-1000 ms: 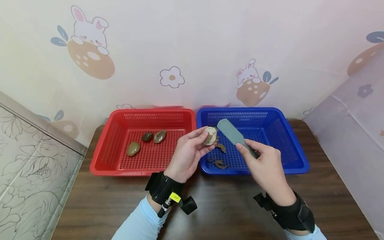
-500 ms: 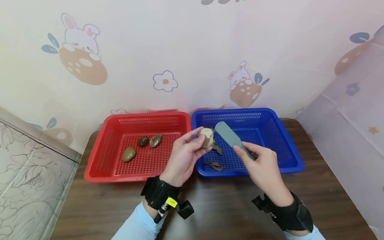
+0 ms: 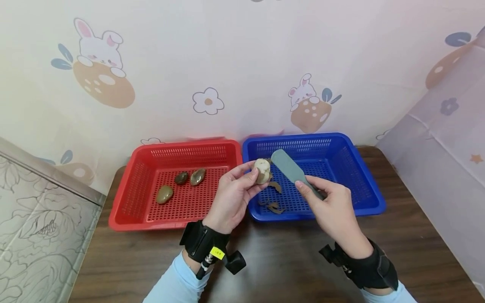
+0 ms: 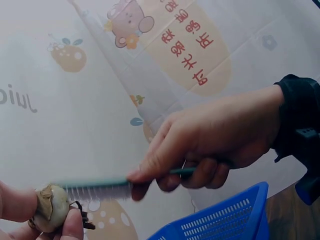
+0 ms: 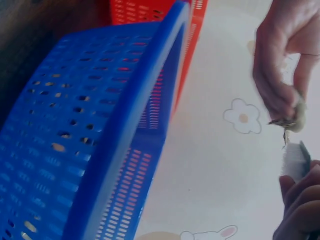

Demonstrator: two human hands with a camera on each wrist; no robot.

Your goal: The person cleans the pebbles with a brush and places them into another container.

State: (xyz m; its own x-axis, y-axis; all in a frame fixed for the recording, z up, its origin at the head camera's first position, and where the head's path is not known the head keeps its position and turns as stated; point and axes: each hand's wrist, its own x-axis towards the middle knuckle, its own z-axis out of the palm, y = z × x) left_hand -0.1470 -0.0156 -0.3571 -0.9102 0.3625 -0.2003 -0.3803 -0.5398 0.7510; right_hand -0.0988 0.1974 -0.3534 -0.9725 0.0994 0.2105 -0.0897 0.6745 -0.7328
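My left hand (image 3: 233, 191) pinches a small round bulb (image 3: 262, 171) between thumb and fingers, above the gap between two baskets. The bulb is pale with patches of brown skin; the left wrist view also shows dark root-like strands beside the bulb (image 4: 56, 207). My right hand (image 3: 333, 204) grips the handle of a green brush (image 3: 289, 166) over the blue basket (image 3: 375, 204). Pale bristles (image 4: 100, 192) show on its underside in the left wrist view. The brush head is close to the bulb; contact cannot be told. Brown peel pieces (image 3: 275, 186) lie beneath in the blue basket.
The red basket (image 3: 132, 226) stands to the left, holding a yellowish-green rounded piece (image 3: 164, 195) and two darker glossy ones (image 3: 197, 176). Both baskets rest on a dark wooden table (image 3: 284, 256), against a printed wall covering (image 3: 250, 84).
The bulb has turned in my left fingers, with more of its pale side showing upward. The brush stays nearly in place beside it. The head view has shifted slightly.
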